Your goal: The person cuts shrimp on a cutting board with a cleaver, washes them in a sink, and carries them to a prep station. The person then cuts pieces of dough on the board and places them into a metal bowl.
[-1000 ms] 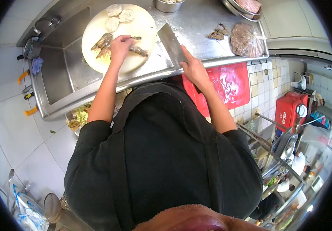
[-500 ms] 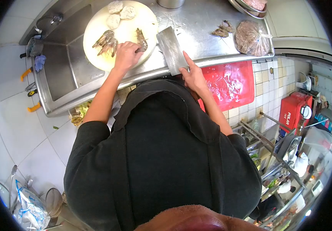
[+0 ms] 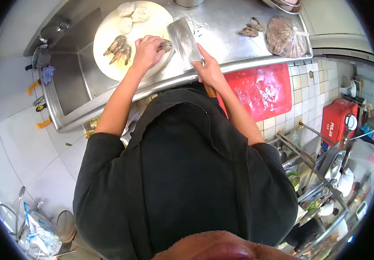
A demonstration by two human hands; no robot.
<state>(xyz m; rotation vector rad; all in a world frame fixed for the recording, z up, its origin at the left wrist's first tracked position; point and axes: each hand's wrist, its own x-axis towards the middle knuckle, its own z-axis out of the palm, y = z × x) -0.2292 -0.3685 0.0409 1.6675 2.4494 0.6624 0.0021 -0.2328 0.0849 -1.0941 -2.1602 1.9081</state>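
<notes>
On the round cutting board [image 3: 104, 34] my left hand [image 3: 148, 54] is closed on a shrimp [image 3: 165, 46] at the board's right edge, its fingers bent over one end. My right hand [image 3: 209, 69] grips a cleaver [image 3: 184, 41], its broad blade tilted up and left, close beside the shrimp. Whether blade and shrimp touch, I cannot tell. Several more unpeeled shrimp [image 3: 120, 50] lie heaped to the left of my left hand. Whitish rounded lumps [image 3: 126, 25] sit at the board's far side.
The board rests across the steel sink [image 3: 65, 78] and metal counter [image 3: 221, 26]. Farther right are a small pile of shrimp pieces [image 3: 251, 28] and a tied plastic bag [image 3: 286, 37]. A red tub [image 3: 260, 91] stands below the counter's front edge. Metal racks [image 3: 308, 160] are at right.
My left hand has shifted up and right, and the shrimp by it now lies nearer the cleaver. The cleaver and my right hand have moved up and left. The view has turned slightly.
</notes>
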